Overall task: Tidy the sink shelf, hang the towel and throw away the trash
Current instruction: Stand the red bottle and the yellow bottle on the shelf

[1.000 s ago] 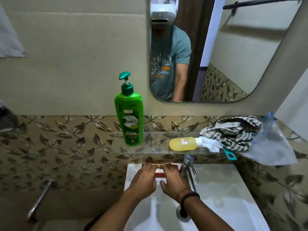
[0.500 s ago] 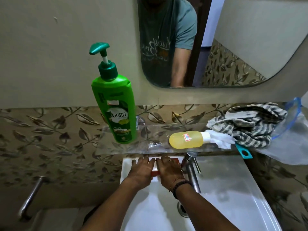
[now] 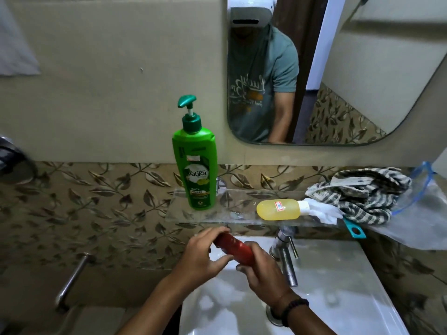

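Observation:
Over the white sink (image 3: 338, 286) both hands hold a red tube (image 3: 233, 247), tilted, below the glass shelf (image 3: 237, 213). My left hand (image 3: 203, 255) grips its upper left end and my right hand (image 3: 261, 269) wraps its lower right end. On the shelf a green pump bottle (image 3: 196, 170) stands upright. A yellow bottle (image 3: 280, 209) lies on its side next to a white crumpled tissue (image 3: 324, 212). A striped towel (image 3: 362, 197) is bunched at the shelf's right end, over a teal handle (image 3: 354, 229).
A clear plastic bag (image 3: 423, 213) with a blue zip hangs off the shelf's right end. A chrome tap (image 3: 286, 257) stands at the sink's back, right of my hands. A mirror (image 3: 338, 68) hangs above. A metal pipe (image 3: 72, 279) sticks out at the lower left.
My hands were flat on the red tube at the sink's back rim. They have lifted it off the rim and now hold it tilted above the basin.

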Available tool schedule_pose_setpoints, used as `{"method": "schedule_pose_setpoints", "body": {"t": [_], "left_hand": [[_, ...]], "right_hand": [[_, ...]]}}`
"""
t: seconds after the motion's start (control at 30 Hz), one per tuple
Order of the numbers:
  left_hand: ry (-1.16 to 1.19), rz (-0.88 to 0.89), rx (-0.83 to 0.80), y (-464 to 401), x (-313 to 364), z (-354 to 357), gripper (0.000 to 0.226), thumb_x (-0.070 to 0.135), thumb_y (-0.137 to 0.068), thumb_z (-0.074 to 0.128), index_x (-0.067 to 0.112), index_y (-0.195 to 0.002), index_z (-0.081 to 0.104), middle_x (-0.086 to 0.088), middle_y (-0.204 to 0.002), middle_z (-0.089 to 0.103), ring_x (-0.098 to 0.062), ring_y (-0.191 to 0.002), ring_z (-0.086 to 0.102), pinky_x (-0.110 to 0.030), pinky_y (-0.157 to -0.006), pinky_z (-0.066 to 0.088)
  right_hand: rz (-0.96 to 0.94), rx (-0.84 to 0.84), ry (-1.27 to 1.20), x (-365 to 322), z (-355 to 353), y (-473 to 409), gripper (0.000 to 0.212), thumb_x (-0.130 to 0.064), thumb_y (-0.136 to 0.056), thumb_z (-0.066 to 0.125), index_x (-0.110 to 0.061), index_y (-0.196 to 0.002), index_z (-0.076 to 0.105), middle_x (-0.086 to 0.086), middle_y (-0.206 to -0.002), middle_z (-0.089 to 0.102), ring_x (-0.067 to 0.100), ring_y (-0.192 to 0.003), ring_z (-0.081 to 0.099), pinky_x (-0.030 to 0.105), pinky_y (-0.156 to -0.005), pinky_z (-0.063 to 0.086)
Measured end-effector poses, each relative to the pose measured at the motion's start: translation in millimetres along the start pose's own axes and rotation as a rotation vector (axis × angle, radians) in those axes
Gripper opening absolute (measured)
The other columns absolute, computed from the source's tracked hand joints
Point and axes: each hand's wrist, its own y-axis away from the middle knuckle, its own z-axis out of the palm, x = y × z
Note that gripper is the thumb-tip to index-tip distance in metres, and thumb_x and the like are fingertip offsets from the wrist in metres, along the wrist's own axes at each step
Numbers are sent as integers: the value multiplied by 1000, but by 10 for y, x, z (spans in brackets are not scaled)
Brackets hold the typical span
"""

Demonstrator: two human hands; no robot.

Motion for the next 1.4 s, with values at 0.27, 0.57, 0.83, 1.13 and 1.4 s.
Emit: {"method": "schedule_pose_setpoints", "body": {"t": [0.27, 0.57, 0.83, 1.13, 1.4], "left_hand": [[215, -48, 414, -368, 991, -455, 54, 46, -73, 76, 36, -123, 62, 15, -102, 72, -2, -90, 69, -22, -79, 56], [41, -64, 435, -1049, 1388, -785, 31, 8, -76, 77, 18, -105, 75, 6, -87, 77, -6, -79, 71, -26, -77, 58], [-147, -208, 361, -1210, 1321, -713, 15, 17, -80, 74, 17, -96, 76, -5, -83, 77, -20, -72, 68, -33, -68, 57], [-255, -262, 342, -1140, 1249, -626, 17, 27, -82, 75, 16, -95, 77, -12, -80, 76, -25, -66, 64, -27, -59, 47], [-273, -284, 329, -1023, 1213, -602, 15, 27, -83, 75, 13, -89, 78, -10, -78, 76, -20, -63, 61, -24, -58, 42]], "right_hand": [[-212, 194, -290, -1058, -787, -276, 39, -27, -81, 68, -20, -117, 59, -3, -93, 68, 12, -81, 63, 27, -67, 53], [-171, 232, -317, -1377, -1277, -928, 40, -13, -66, 82, -19, -103, 71, 0, -94, 75, 8, -82, 65, 31, -79, 55], [-61, 189, -305, -1228, -1126, -1200, 50, -5, -65, 82, -22, -110, 67, 2, -103, 74, 16, -96, 69, 47, -92, 54], [-41, 166, -262, -1078, -1091, -1184, 58, -13, -65, 82, -17, -119, 63, 5, -108, 73, 20, -102, 68, 48, -93, 54], [-30, 117, -251, -1106, -1088, -1114, 58, -10, -68, 85, -16, -121, 63, 5, -111, 73, 19, -103, 68, 46, -94, 55]]}}
